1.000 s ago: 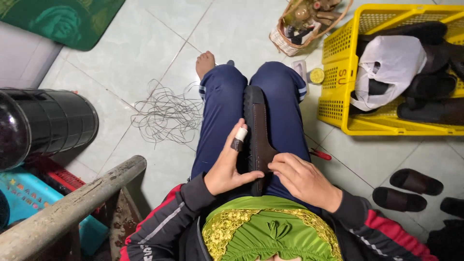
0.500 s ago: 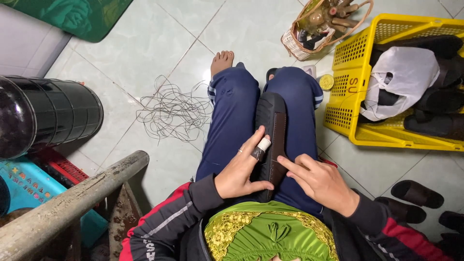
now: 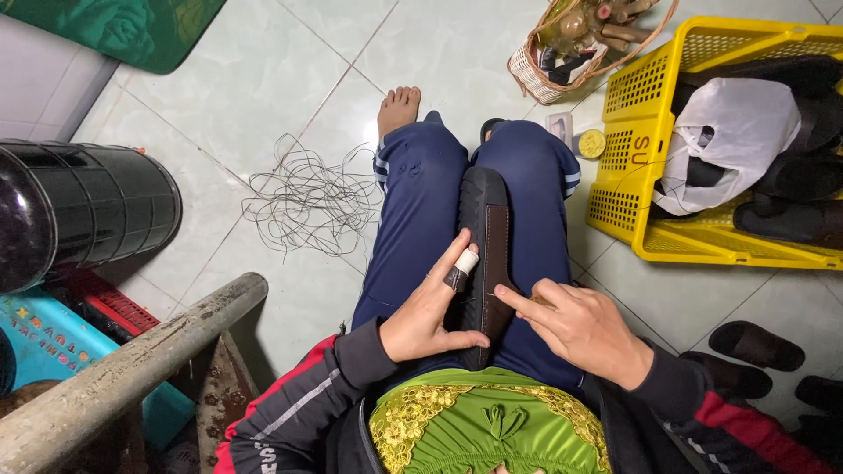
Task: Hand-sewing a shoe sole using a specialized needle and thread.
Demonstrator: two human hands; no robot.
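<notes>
The person wears a black jacket with red panels and thin white stripes along the sleeves [image 3: 290,412]. Navy trousers [image 3: 421,211] carry pale bands at the rolled cuffs. A bright green garment with yellow lace trim [image 3: 474,430] covers the lap. One left-hand finger has a white-and-black wrap [image 3: 462,268]. The foot [image 3: 398,105] is bare.

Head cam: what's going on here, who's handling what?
A seated person holds a long black shoe sole with a brown insole strip along their lap. The left hand, index finger wrapped in white tape, steadies the sole from the side; the right hand pinches at its edge, index finger on it. A loose tangle of thin dark thread lies on the tiled floor, and a yellow plastic crate of dark footwear sits alongside.
</notes>
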